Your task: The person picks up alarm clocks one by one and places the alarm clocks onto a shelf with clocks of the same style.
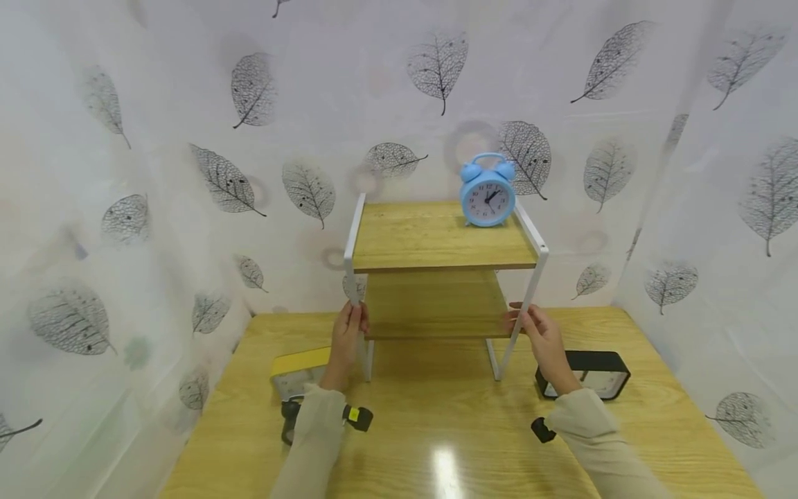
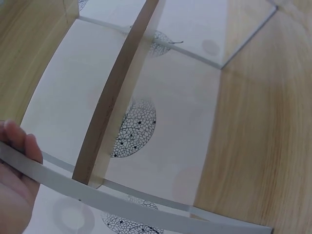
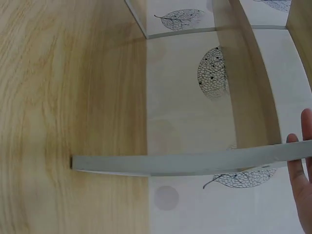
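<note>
A two-tier shelf (image 1: 430, 249) with wooden boards and white metal side frames stands in front of me. My left hand (image 1: 346, 336) grips its left front leg (image 2: 122, 207), with fingertips showing on the leg's inner side in the left wrist view. On the other side, my right hand (image 1: 545, 343) holds the right front leg (image 3: 185, 162), fingers reaching behind it below the upper board. A blue twin-bell alarm clock (image 1: 488, 199) sits upright on the top board, towards the right. Whether the feet press fully on the table cannot be told.
A yellow clock (image 1: 302, 360) lies partly hidden behind my left forearm. Beside my right wrist is a black-framed rectangular clock (image 1: 598, 362). The wooden table (image 1: 424, 409) meets a leaf-patterned curtain (image 1: 299, 138) at the back and sides.
</note>
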Demonstrator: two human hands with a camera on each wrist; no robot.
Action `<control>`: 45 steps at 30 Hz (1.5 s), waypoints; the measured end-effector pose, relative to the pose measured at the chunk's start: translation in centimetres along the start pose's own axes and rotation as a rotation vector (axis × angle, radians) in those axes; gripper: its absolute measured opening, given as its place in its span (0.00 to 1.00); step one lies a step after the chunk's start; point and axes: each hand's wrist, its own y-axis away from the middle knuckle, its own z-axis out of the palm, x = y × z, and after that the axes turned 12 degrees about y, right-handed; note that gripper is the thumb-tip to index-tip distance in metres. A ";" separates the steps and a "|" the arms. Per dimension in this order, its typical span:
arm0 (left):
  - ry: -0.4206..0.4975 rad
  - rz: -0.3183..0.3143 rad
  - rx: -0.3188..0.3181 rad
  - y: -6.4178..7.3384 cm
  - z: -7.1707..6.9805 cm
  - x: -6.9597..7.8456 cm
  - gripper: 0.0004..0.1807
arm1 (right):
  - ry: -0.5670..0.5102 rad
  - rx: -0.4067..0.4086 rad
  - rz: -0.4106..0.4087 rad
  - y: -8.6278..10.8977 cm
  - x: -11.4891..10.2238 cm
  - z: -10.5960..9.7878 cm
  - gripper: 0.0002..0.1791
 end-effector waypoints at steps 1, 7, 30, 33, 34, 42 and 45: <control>-0.007 0.007 0.001 0.0 -0.1 0.0 0.17 | 0.002 -0.006 0.000 0.0 0.1 0.2 0.15; -0.144 -0.017 0.017 0.3 -0.8 0.4 0.19 | 0.048 -0.006 0.024 0.1 0.7 0.7 0.20; -0.665 -0.024 -0.111 4.0 -7.6 5.5 0.10 | 0.120 -0.095 0.080 -0.3 0.7 -0.3 0.20; -0.709 -0.020 -0.140 4.8 -8.6 5.4 0.10 | 0.124 -0.093 0.067 -0.4 0.8 -0.3 0.19; -0.715 -0.028 -0.147 5.1 -9.0 5.4 0.10 | 0.128 -0.094 0.064 -0.4 0.9 -0.3 0.19; -0.749 -0.116 -0.187 7.8 -11.4 4.2 0.10 | 0.155 -0.105 0.064 -0.3 0.8 -0.2 0.22; -0.764 -0.161 -0.190 8.8 -12.1 3.6 0.10 | 0.145 -0.111 0.065 -0.3 0.8 -0.1 0.23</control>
